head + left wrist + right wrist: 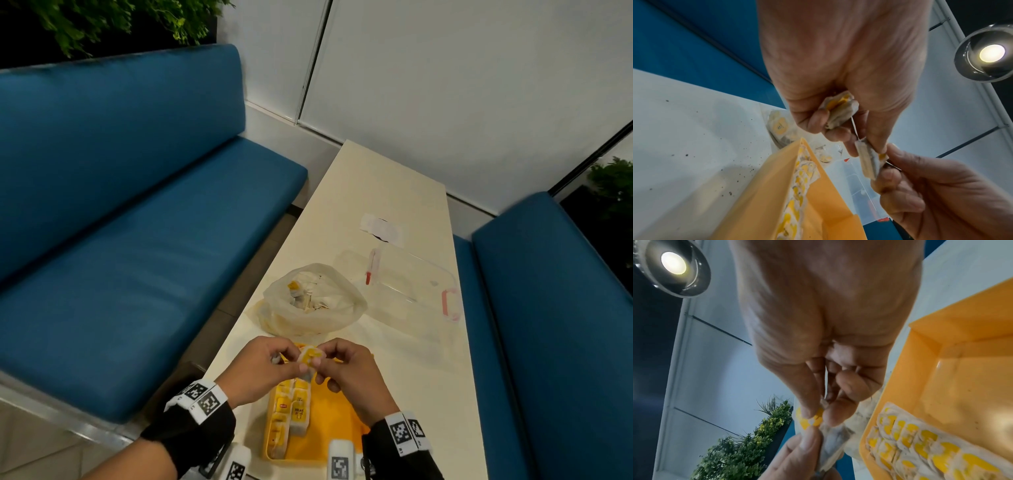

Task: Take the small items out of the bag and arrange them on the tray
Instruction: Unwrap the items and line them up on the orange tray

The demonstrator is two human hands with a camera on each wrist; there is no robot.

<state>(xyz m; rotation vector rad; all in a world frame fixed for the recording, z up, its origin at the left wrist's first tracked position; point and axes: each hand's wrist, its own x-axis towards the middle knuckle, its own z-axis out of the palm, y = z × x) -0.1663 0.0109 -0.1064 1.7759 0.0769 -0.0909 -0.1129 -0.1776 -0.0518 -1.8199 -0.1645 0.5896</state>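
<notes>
Both hands, left hand (260, 368) and right hand (346, 370), pinch one sachet (310, 358) at lower centre, above the tray (339, 428). Sachet appears light, soft, crushable: grip by its edges. The bag (311, 301) lies beyond.

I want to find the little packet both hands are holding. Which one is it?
The packet up in the air, pinched between the left hand and right hand. The others lie in the tray or bag.
</notes>
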